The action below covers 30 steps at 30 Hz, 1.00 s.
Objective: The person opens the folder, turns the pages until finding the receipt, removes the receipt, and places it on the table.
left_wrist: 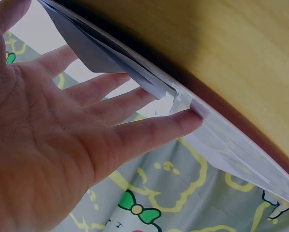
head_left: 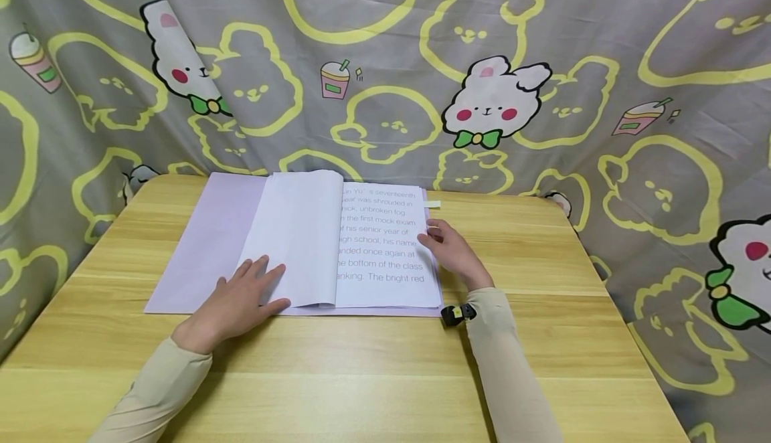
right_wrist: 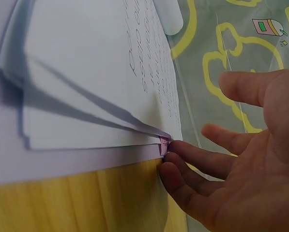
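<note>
A lilac folder lies open on the table with white sheets in it. Blank turned sheets curve over on its left side, and a printed page faces up on the right. My left hand, fingers spread, rests on the lower left of the blank sheets; in the left wrist view its fingers reach the folder's edge. My right hand is at the right edge of the printed page. Its fingertips touch the sheet edges beside a small pink tab, while the thumb stands apart.
The wooden table extends in front of and beside the folder. A grey curtain with cartoon figures hangs behind it and along both sides. A pale tab sticks out at the upper right. A black wrist device is at the right cuff.
</note>
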Each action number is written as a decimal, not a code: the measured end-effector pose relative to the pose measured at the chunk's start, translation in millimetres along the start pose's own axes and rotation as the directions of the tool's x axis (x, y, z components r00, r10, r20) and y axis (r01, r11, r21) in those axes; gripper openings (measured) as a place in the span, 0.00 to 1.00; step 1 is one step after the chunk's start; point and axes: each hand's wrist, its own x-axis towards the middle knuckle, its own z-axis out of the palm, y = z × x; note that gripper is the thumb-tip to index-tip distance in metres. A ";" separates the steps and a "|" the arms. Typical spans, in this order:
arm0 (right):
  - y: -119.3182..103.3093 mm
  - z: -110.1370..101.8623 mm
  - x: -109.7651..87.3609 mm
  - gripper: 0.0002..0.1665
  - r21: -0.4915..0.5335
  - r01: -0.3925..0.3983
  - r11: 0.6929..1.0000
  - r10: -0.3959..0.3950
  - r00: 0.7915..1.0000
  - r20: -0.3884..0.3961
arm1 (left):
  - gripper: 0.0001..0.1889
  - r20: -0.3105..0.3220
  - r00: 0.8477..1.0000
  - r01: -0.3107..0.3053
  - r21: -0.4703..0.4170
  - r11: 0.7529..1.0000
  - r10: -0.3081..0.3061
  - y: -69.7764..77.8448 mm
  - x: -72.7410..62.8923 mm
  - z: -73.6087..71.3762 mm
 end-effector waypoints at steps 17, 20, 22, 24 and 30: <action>-11.1 -4.1 -7.7 0.32 -0.032 0.036 0.999 -0.037 0.999 -0.037 | 0.38 -0.007 1.000 -0.004 -0.008 1.000 0.004 -0.6 -0.1 0.7; -14.0 -4.6 -9.2 0.31 -0.021 0.067 0.998 -0.068 0.997 -0.038 | 0.38 -0.004 1.000 -0.003 -0.006 1.000 0.003 -0.9 0.4 1.2; -15.2 -4.3 -9.6 0.30 -0.005 0.086 0.996 -0.086 0.996 -0.036 | 0.38 0.000 1.000 -0.001 -0.006 1.000 0.001 -1.1 0.7 1.5; -15.8 -3.3 -9.4 0.28 0.013 0.097 0.995 -0.097 0.995 -0.031 | 0.38 0.002 1.000 0.000 -0.005 1.000 0.000 -1.3 0.9 1.7; -16.2 0.6 -8.4 0.26 0.072 0.089 0.993 -0.090 0.996 0.011 | 0.38 0.004 1.000 0.003 -0.007 1.000 -0.003 -1.1 0.9 2.1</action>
